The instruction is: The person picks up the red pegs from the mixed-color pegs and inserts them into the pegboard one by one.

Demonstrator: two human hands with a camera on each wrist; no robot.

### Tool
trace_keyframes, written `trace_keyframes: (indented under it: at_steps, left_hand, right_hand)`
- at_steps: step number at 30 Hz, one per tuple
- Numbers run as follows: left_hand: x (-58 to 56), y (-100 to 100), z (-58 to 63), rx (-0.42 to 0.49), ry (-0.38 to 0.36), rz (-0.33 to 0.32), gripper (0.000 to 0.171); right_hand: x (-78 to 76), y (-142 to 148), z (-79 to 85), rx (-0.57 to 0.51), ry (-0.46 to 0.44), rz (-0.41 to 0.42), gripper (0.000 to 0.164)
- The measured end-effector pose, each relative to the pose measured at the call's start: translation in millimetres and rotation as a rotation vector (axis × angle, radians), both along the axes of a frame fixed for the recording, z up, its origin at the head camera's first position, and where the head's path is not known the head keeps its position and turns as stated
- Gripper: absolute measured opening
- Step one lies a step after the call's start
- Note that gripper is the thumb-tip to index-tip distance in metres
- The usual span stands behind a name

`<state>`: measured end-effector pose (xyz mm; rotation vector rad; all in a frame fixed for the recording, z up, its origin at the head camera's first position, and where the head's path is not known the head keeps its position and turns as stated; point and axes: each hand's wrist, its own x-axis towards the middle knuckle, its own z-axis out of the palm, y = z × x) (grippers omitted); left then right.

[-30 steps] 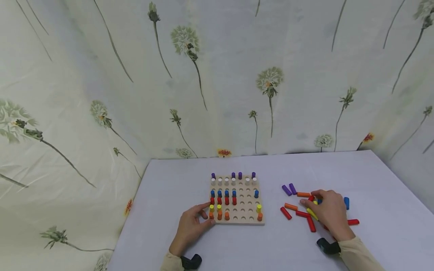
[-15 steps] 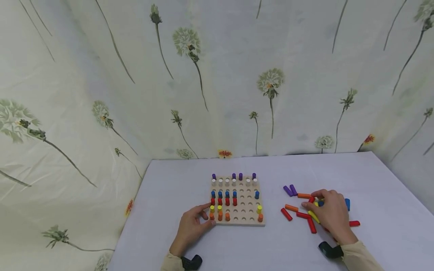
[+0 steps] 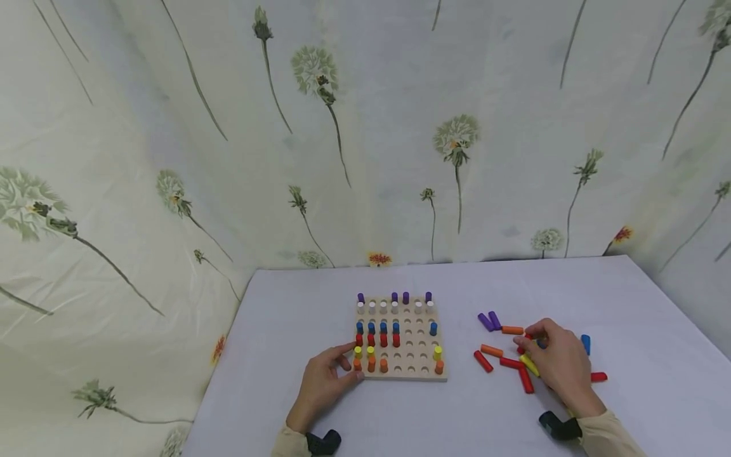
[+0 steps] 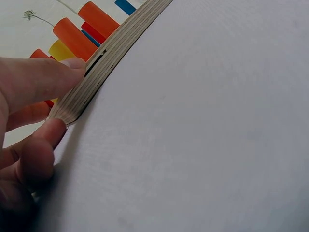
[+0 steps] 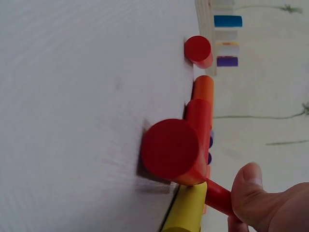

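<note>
Held red peg: a short, plain, glossy-looking cylinder (image 5: 218, 197), one end covered by the fingers; it is sitting in the right half of the tabletop (image 3: 285, 304), well in from the right edge.
Right hand: thumb and fingertip are pinching that peg; the hand (image 3: 558, 355) is hovering over the loose pegs, and whether the peg is touching the tabletop I cannot tell.
Key relation: the pegboard (image 3: 408, 379) is lying to the left of the held peg, nearer the middle of the tabletop, with loose pegs lying between; sideways travel toward the left edge is probably what matters most.
Long axis: the peg is slanting in the right wrist view, running from the thumb toward a loose yellow peg (image 3: 528, 365); standing it upright would seem to call for a turn of the wrist.
Nearer hand: the right is holding the peg; the left hand (image 3: 325, 374) is well apart from it, gripping the board's near left corner between thumb and fingers.
Matching row: four red pegs (image 3: 377, 340) are standing at the left end of one board row, bare holes showing to their right.
Loose neighbours: purple pegs (image 3: 485, 322) are lying toward the back edge, an orange peg (image 3: 492, 350) nearer the board.
</note>
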<state>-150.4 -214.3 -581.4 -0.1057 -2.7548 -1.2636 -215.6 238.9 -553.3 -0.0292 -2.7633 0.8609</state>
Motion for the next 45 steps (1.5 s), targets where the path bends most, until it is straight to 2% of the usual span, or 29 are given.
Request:
trace_keyframes:
  at_steps: [10, 16, 22, 25, 32, 39, 45]
  left_hand:
    - [0.8, -0.6, -1.5, 0.010, -0.011, 0.009, 0.056]
    - [0.3, -0.1, -2.2, 0.007, -0.002, 0.004, 0.055]
    - [0.4, -0.6, -2.8, -0.004, -0.001, 0.010, 0.056]
    - [0.8, -0.9, -2.3, -0.009, -0.002, 0.010, 0.056]
    - [1.1, -0.1, -1.4, 0.006, -0.014, 0.009, 0.055]
    - [0.4, -0.5, 0.0, 0.007, -0.004, 0.000, 0.055]
    - [-0.1, -1.4, 0.4, 0.006, -0.002, -0.005, 0.056]
  right_hand:
    - [2.1, -9.1, 11.1, -0.094, 0.065, 0.005, 0.035]
    - [-0.6, -16.9, 10.9, -0.102, 0.049, 0.003, 0.042]
    - [-3.0, -25.9, 10.1, -0.124, 0.052, 0.037, 0.038]
    - [-3.8, -33.8, 11.1, -0.153, 0.084, 0.061, 0.033]
    - [-4.3, -64.3, 15.0, -0.212, 0.067, 0.151, 0.027]
    - [-5.2, -102.1, 16.1, -0.241, 0.181, 0.264, 0.013]
    - [-8.0, -128.5, 15.8, -0.251, 0.215, 0.299, 0.020]
